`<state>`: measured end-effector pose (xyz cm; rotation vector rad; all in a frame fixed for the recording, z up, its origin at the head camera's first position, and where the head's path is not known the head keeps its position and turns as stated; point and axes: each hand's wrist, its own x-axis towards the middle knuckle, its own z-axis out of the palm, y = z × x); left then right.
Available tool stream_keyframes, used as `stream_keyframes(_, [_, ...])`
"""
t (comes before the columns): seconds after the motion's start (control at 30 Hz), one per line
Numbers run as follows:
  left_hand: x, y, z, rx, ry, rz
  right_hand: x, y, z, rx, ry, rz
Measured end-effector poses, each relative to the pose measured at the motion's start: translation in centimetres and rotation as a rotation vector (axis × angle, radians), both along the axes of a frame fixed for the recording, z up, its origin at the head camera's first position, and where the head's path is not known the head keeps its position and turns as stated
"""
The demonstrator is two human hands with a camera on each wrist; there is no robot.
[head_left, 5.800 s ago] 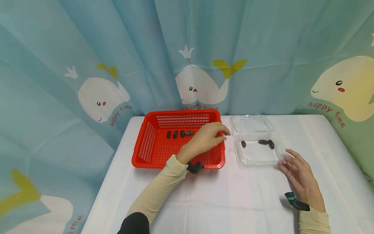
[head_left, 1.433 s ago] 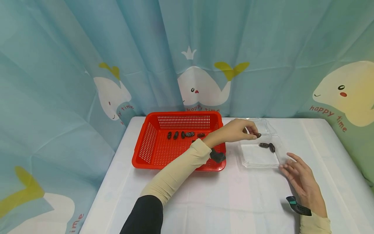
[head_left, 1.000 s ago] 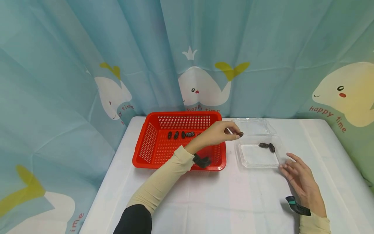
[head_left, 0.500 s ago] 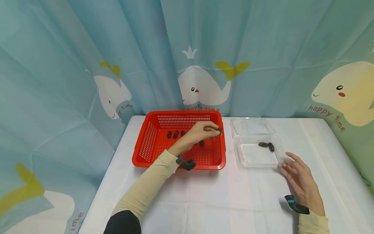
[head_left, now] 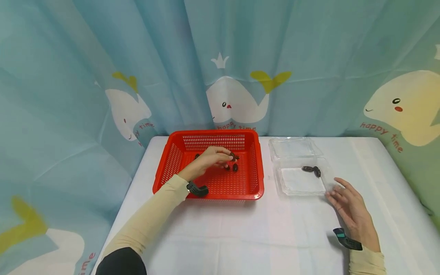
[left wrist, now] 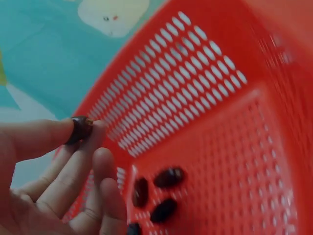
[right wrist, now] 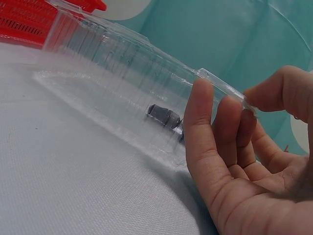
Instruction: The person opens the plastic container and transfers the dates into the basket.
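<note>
My left hand (head_left: 210, 157) pinches a dark brown date (left wrist: 82, 128) between thumb and fingertips, above the red plastic basket (head_left: 240, 191). On the basket floor, several dates lie to the right of and below that hand; one date (left wrist: 168, 177) shows clearly in the left wrist view. The hand hides part of the row of dates. My right hand (head_left: 354, 210) holds the near right corner of an opened clear plastic box (head_left: 299, 185), thumb and fingers at its rim. Two dates remain inside the box, one lying sideways (head_left: 308, 169) and one tilted (head_left: 317, 172).
The box's hinged lid (head_left: 292, 148) lies folded back behind it. Under everything is a table with a white cloth (head_left: 254, 236). A blue whale-print curtain (head_left: 309, 76) hangs right behind the table's far edge.
One date has left the clear box in my left hand. That hand has moved left from over the box to above the basket, still pinching it. The right hand has stayed at the box corner.
</note>
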<state>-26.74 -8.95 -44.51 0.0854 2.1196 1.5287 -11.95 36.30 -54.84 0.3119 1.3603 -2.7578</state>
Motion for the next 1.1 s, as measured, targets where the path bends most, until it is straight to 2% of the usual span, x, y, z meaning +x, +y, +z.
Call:
stream_keyframes(0.23, [-0.1,-2.4,-1.0,-0.109,-0.134,0.011,0.0,-0.4,0.0,0.008,0.017,0.01])
stream_keyframes(0.37, [-0.4,-3.3,-1.3,-0.161,-0.161,0.027,0.0,-0.6,0.0,0.018,0.017,0.007])
stream_keyframes(0.53, [-0.7,-3.8,-1.9,-0.214,-0.138,0.018,0.0,-0.5,0.0,0.043,0.011,-0.001])
stream_keyframes(0.7, [-1.0,-3.7,-2.3,-0.251,-0.066,0.007,0.1,-0.3,0.1,0.051,0.009,-0.011])
stream_keyframes(0.9, [-1.3,-3.5,-2.9,-0.266,-0.029,0.003,0.0,-0.3,0.1,0.015,0.002,-0.008])
stream_keyframes(1.0, [-1.4,-3.5,-3.0,-0.294,0.004,-0.032,-0.1,-0.2,0.1,0.007,-0.009,-0.003])
stream_keyframes(1.1, [-1.5,-3.3,-3.1,-0.351,0.065,-0.086,-0.1,-0.1,0.0,0.025,-0.02,-0.006])
